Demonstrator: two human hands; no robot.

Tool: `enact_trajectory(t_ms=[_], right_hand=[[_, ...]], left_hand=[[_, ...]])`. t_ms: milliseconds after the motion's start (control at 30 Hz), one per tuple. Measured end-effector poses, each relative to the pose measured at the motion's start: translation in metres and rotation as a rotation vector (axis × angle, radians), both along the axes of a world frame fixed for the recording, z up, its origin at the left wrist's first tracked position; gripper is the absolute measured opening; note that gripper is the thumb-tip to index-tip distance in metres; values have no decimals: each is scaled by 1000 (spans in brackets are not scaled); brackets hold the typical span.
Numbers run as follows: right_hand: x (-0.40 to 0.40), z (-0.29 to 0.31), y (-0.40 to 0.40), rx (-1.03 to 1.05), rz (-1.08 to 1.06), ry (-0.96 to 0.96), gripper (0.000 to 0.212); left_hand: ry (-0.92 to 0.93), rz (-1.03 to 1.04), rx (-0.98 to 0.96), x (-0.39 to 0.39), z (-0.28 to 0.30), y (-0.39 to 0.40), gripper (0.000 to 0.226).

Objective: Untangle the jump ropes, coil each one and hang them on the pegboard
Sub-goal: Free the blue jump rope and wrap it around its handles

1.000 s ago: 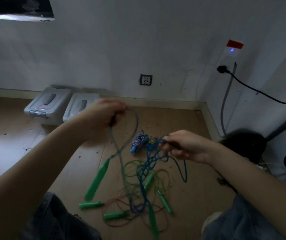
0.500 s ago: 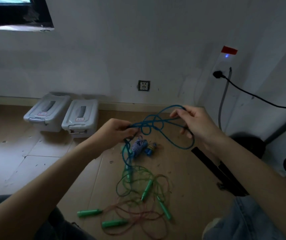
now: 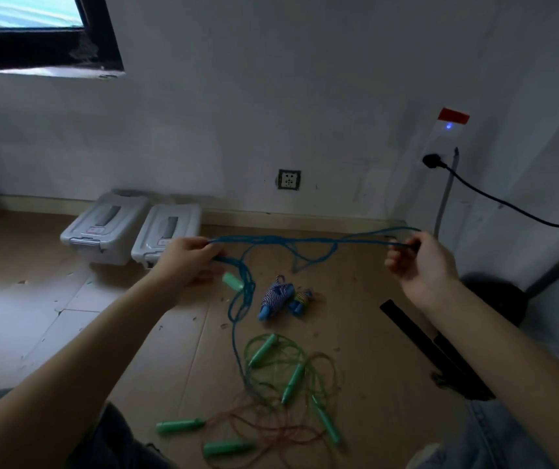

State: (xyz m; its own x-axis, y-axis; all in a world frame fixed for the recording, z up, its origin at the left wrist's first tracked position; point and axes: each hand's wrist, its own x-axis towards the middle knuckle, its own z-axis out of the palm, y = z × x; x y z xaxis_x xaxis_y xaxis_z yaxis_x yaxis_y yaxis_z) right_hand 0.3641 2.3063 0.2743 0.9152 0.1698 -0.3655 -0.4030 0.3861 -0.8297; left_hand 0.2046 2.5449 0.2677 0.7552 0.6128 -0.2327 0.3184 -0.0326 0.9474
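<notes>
A blue jump rope (image 3: 305,239) is stretched in the air between my hands, with slack loops sagging below it. My left hand (image 3: 190,258) grips its left end, and one green handle (image 3: 232,281) hangs just below that hand. My right hand (image 3: 420,258) pinches the rope's right end. A blue strand drops from my left hand to the tangle on the floor. There, green rope (image 3: 281,360) and reddish rope (image 3: 271,431) lie knotted with several green handles (image 3: 180,426). No pegboard is in view.
Two blue striped rope bundles (image 3: 276,299) lie on the brown floor beyond the tangle. Two grey lidded bins (image 3: 166,231) stand by the wall. A black strap (image 3: 434,350) lies at right, near a dark round object. A black cable (image 3: 508,206) runs from a wall plug.
My hands have moved apart, pulling the blue rope from loose loops into a long, nearly taut span. A green handle has lifted off the floor below my left hand.
</notes>
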Motion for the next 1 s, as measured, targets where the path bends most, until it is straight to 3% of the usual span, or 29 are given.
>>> enact_trajectory(t_ms=[67, 200, 267, 333, 400, 433, 567, 700, 800, 867, 1000], right_hand=[[-3, -4, 1, -35, 137, 8, 32], [-16, -10, 9, -209, 553, 49, 23], [-26, -12, 13, -507, 713, -97, 46], [-38, -9, 19, -763, 847, -407, 56], [-47, -4, 24, -709, 887, -645, 48], [-50, -1, 26, -602, 918, -657, 42], [-61, -1, 35, -325, 1003, -508, 33], [-58, -4, 40, -389, 930, -441, 12], [-57, -3, 38, -509, 921, -391, 6], [-59, -5, 39, -514, 880, -322, 7], [-57, -6, 40, -365, 734, -167, 10]], left_hand=[[50, -23, -67, -2, 2, -3, 22], [78, -112, 99, 6, 13, -26, 35], [30, -147, 105, 8, 19, -33, 37], [-34, -196, 29, 9, 25, -41, 36], [-108, -227, 3, 11, 29, -48, 36], [-138, -238, 17, 11, 30, -51, 36], [-200, -339, -67, 11, 31, -56, 28], [-192, -382, -48, 8, 28, -56, 6], [-127, -391, 153, 8, 24, -59, 17], [-96, -385, 184, 8, 21, -64, 22], [-148, -338, -127, 11, 20, -73, 22]])
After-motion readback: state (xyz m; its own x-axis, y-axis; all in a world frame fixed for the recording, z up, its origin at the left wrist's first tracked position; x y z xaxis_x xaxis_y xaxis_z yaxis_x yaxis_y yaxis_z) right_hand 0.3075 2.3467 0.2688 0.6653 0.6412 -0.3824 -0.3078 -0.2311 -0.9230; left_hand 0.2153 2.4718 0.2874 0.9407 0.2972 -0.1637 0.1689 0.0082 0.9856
